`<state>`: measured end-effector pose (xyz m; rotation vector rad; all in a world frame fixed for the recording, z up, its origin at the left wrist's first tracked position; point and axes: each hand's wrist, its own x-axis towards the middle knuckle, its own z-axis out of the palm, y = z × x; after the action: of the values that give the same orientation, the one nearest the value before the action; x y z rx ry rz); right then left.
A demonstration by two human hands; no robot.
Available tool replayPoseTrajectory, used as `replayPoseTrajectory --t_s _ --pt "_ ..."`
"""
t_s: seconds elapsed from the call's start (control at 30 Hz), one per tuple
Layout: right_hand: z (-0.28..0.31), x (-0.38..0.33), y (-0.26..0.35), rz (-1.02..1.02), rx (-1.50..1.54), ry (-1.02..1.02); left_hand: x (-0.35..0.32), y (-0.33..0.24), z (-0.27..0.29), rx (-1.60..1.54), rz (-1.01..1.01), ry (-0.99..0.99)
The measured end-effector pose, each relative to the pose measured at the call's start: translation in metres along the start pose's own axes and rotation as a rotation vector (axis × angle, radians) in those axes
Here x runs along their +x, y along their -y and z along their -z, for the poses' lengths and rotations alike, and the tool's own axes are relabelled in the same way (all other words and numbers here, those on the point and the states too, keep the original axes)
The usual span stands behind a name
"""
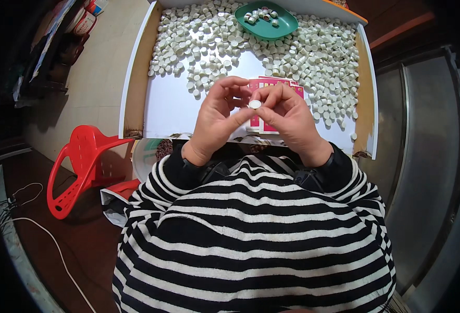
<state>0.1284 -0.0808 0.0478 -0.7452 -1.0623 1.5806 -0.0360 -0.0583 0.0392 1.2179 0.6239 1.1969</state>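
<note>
A small white round cap sits pinched between the fingertips of both hands, raised above the white tray. My left hand grips it from the left with thumb and forefinger. My right hand holds it from the right. Beneath the hands lie pink-red cards, partly hidden. A large heap of small white cylindrical pieces covers the far half of the tray.
A green oval dish holding a few white pieces stands at the tray's far edge. The tray has raised brown side walls. A red plastic chair stands at the left, a white cable lies on the floor, and a metal surface is on the right.
</note>
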Motion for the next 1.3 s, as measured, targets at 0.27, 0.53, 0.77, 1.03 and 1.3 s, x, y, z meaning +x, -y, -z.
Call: replayPoseTrajectory --t_s 0.27,0.53,0.77,1.03,1.3 --pt "-0.001 0.000 0.003 0.024 -0.574 -0.021 0.002 -0.007 0.015 -0.139 0.485 0.092" --pt "0.029 0.003 -0.009 0.080 -0.496 -0.128 -0.009 0.006 0.055 0.243 0.257 -0.097" --pt "0.060 0.004 -0.014 0.156 -1.220 -0.224 -0.024 0.029 0.078 0.887 0.177 -0.208" --pt "0.063 0.006 -0.014 0.228 -1.473 -0.079 -0.020 0.029 0.062 0.984 0.001 -0.113" --pt "0.064 0.020 -0.005 0.209 -1.564 0.000 -0.024 0.025 0.074 0.943 -0.016 -0.208"
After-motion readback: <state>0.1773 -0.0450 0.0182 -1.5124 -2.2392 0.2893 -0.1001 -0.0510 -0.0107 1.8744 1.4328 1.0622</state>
